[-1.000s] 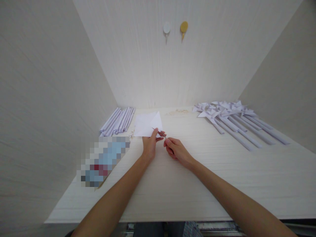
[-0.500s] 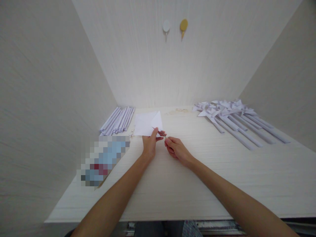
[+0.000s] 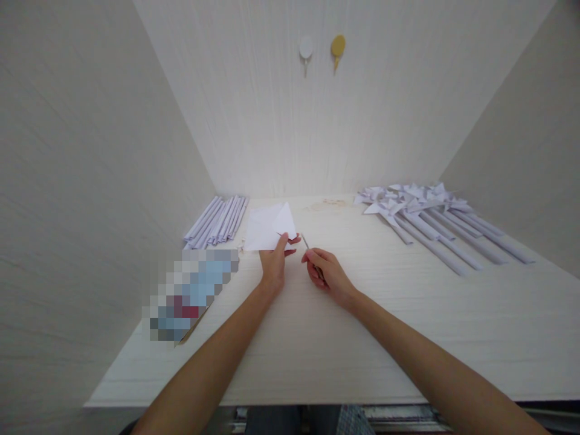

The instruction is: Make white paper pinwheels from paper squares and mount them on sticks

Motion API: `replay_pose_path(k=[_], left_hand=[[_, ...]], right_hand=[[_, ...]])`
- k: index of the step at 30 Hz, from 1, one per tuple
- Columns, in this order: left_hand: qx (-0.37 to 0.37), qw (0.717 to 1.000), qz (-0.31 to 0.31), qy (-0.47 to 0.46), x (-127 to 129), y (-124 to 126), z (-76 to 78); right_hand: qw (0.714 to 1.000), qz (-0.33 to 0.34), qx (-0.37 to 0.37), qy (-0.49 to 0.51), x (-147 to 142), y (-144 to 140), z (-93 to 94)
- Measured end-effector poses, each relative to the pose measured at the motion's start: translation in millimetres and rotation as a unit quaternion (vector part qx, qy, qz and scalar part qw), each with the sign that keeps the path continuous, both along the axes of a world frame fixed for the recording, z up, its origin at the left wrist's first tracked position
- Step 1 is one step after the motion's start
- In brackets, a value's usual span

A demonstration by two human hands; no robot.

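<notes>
My left hand (image 3: 274, 260) pinches a square sheet of white paper (image 3: 265, 226) near its right edge, thumb on top and fingers beneath. Short slits run into the sheet from its right side, close to my thumb. Just to the right, my right hand (image 3: 328, 272) is closed around small scissors (image 3: 305, 241). Their thin metal blades point up and left, a little apart from the paper; the handles are mostly hidden in my fingers.
Rolled paper sticks (image 3: 217, 220) lie in a bundle at the back left. In front is a blurred-out flat item (image 3: 199, 296). Several paper pinwheels on sticks (image 3: 426, 211) are piled at the back right. A white hook (image 3: 306, 48) and a yellow hook (image 3: 338, 46) are on the back wall.
The scissors have come away from the paper's edge, and their blades now show between my hands. My left hand and the sheet have shifted slightly left.
</notes>
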State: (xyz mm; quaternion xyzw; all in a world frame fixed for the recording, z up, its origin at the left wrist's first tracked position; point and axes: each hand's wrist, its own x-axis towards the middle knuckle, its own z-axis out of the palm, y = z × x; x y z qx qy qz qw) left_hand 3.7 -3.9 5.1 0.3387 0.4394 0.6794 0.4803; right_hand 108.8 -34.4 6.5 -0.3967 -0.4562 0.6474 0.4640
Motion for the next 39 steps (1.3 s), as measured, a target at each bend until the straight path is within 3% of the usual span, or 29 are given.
replay_pose_path(k=[5,13,19,23,32,39], left_hand=[[-0.015,1.000,0.013,0.001,4,-1,-1.1],[-0.015,0.998,-0.051,0.023,7,-6,-5.1],[-0.013,0.999,-0.003,-0.043,0,-1,-0.3],[-0.022,0.999,-0.009,-0.043,-7,2,1.8],[-0.020,0.991,-0.129,0.021,-4,1,-3.5],[-0.015,0.982,-0.171,0.078,1,-2,-7.7]], right_hand=[[0.999,-0.047,0.003,0.023,2,3,-0.4],[0.999,-0.044,-0.009,0.028,2,3,-1.2],[0.996,-0.083,-0.012,0.041,2,4,-2.3],[0.988,-0.142,-0.006,0.055,4,7,-2.8],[0.954,-0.265,0.016,0.143,15,15,0.9],[0.952,-0.266,0.023,0.151,16,15,1.3]])
